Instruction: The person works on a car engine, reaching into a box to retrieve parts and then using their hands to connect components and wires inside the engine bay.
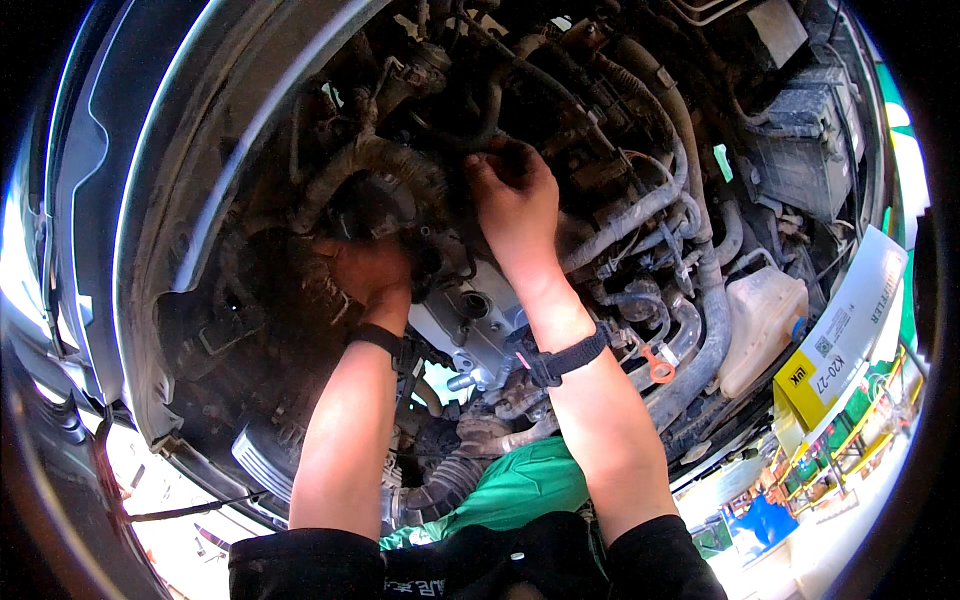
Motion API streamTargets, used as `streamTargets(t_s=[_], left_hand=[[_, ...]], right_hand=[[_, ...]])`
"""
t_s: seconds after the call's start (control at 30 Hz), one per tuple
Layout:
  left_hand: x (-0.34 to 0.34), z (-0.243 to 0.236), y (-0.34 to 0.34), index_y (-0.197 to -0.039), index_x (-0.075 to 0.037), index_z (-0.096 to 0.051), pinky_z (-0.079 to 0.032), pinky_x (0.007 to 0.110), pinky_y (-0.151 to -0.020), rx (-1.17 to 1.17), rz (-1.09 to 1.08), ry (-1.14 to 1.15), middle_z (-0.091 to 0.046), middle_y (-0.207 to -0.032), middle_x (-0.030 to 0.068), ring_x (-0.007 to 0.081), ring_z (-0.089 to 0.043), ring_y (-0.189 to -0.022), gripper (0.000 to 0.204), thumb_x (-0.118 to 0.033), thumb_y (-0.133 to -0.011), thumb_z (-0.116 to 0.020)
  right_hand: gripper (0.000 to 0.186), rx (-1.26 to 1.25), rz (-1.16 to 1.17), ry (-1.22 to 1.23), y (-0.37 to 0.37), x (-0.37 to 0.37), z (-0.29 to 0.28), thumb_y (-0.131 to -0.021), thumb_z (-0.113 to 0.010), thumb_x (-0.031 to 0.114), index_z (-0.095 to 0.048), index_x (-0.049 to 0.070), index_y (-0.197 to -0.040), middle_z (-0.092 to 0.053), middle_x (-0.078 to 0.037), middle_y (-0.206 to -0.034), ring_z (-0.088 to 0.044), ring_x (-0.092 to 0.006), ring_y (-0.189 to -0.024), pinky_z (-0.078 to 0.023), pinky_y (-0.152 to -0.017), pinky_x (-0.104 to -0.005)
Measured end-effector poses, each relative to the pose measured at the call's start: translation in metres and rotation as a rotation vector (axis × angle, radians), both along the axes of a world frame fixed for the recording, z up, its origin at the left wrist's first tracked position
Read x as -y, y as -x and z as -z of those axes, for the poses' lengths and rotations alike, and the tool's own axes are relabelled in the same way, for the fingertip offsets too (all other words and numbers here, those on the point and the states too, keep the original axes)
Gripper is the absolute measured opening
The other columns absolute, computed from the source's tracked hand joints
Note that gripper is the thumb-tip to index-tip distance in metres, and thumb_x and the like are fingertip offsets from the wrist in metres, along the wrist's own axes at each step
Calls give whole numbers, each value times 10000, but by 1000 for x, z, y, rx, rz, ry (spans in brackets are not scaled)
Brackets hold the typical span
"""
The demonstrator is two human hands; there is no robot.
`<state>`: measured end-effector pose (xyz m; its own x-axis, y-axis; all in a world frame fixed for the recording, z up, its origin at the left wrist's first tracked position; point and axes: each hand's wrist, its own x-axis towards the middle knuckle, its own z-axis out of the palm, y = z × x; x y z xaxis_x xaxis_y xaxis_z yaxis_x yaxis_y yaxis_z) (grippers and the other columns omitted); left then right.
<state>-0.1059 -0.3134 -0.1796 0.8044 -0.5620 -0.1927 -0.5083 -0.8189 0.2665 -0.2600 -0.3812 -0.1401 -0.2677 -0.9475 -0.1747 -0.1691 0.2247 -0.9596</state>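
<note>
Both my arms reach into a dusty car engine bay. My left hand (pixel 368 268) is in deep shadow beside a dark rounded engine part (pixel 372 205), left of the grey metal engine top (pixel 462 312). Its fingers fade into the dark, so their grip does not show. Farther in and to the right, my right hand (pixel 515 195) has its fingers curled in toward the thumb, among dark hoses (pixel 490 100). Whatever lies between those fingertips is too dark to make out. Black bands circle both wrists.
An orange ring handle (pixel 662 366) and thick pipes (pixel 712 320) run right of my right forearm. Beyond are a white plastic reservoir (pixel 760 325), a battery (pixel 800 155) and a white-and-yellow box (pixel 845 325). Green cloth (pixel 530 485) and a ribbed hose (pixel 445 488) lie near my body.
</note>
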Motion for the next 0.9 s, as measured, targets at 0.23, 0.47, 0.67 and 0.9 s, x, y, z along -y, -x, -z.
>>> streamTargets(t_s=[0.23, 0.47, 0.67, 0.9], left_hand=[[-2, -8, 2, -1271, 101, -286, -522, 498, -926, 62, 5, -71, -558, -1182, 365, 485, -606, -1080, 905, -397, -738, -822], [-17, 21, -20, -1307, 107, -307, -417, 507, -1043, -44, 368, 117, -518, -1247, 350, 432, -510, -1226, 871, -409, -779, -770], [-15, 25, -11, -1295, 103, -328, -415, 499, -1024, 174, 51, 39, -536, -1213, 322, 419, -513, -1207, 874, -435, -766, -770], [-11, 21, -5, -1284, 109, -315, -466, 498, -959, 147, 94, 57, -551, -1213, 307, 439, -581, -1091, 969, -530, -731, -788]], right_hand=[[279, -39, -80, -156, -18, 31, -16, -901, -720, 226, -686, -46, -959, -713, -108, -811, -626, -149, -719, -496, -669, -300], [224, 580, 147, -165, -35, 42, -8, -872, -728, 154, -685, -58, -929, -691, -71, -797, -607, -118, -667, -468, -592, -263], [216, 570, 195, -143, -42, 67, -16, -912, -682, 223, -664, 15, -858, -659, -39, -748, -554, -127, -563, -398, -499, -273], [500, 379, -335, -317, -15, 65, -28, -914, -691, 464, -701, -18, -1049, -708, -50, -854, -626, -104, -735, -482, -614, -271]])
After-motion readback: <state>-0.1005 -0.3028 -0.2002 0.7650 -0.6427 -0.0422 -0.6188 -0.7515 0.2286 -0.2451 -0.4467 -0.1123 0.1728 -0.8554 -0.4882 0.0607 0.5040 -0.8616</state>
